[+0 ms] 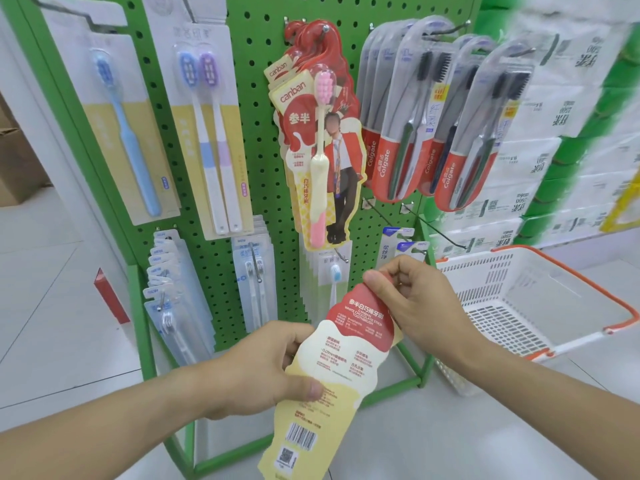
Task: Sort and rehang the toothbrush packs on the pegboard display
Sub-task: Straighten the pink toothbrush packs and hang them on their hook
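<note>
I hold a red and cream Canban toothbrush pack [341, 358] back side up in front of the green pegboard [256, 140]. My left hand [263, 367] grips its left edge near the middle, thumb on the card. My right hand [419, 306] pinches its red top end. Several matching Canban packs [320, 133] hang from a peg at the board's upper centre. An empty peg [426, 228] juts out at the lower right of the board.
Blue and purple brush packs [207, 133] hang upper left, grey and red Colgate packs [446, 119] upper right, smaller clear packs [176, 292] on the lower rows. A white basket [540, 306] with orange handles sits on the floor at right, tissue stacks [561, 133] behind it.
</note>
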`<act>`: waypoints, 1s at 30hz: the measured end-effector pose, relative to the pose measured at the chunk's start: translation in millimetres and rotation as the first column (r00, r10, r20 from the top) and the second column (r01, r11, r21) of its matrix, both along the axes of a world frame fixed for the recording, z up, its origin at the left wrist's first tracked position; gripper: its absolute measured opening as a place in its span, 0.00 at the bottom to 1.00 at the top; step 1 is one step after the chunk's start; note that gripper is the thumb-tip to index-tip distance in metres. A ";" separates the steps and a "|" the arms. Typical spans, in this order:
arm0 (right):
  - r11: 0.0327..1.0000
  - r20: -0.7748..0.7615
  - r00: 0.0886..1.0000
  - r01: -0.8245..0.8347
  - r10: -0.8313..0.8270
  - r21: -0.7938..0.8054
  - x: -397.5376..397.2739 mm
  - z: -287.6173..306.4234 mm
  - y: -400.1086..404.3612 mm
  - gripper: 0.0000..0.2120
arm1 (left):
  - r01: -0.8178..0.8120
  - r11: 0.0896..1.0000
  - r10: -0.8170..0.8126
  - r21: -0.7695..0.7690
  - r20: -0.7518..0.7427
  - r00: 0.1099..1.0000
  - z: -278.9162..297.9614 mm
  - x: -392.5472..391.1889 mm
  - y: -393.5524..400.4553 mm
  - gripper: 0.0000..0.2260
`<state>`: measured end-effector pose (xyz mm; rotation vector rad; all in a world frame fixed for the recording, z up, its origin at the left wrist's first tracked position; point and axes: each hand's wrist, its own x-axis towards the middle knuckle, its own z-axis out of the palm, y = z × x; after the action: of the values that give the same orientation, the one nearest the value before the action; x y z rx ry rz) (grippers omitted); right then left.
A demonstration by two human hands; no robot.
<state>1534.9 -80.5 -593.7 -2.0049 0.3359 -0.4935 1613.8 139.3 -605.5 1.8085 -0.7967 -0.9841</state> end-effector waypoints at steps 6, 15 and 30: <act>0.977 -0.074 0.982 -0.162 0.173 0.140 -3.9 -6.9 13.6 0.21 | -0.179 0.978 0.175 -0.103 -0.051 0.983 -0.8 4.2 -0.7 0.14; 0.936 -0.141 0.956 -0.210 0.257 0.281 -8.9 -14.3 24.5 0.33 | -0.269 0.952 0.256 -0.143 -0.103 0.961 -3.2 0.2 -0.5 0.15; 0.799 -0.426 0.693 -0.585 0.582 0.138 -24.1 -31.6 32.2 0.20 | -0.263 0.949 0.298 -0.175 0.221 0.929 7.5 -5.0 -4.7 0.11</act>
<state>1510.8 -48.3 -625.4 -2.0794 -0.0501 0.3920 1608.7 134.6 -598.0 1.8765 -0.7090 -0.5112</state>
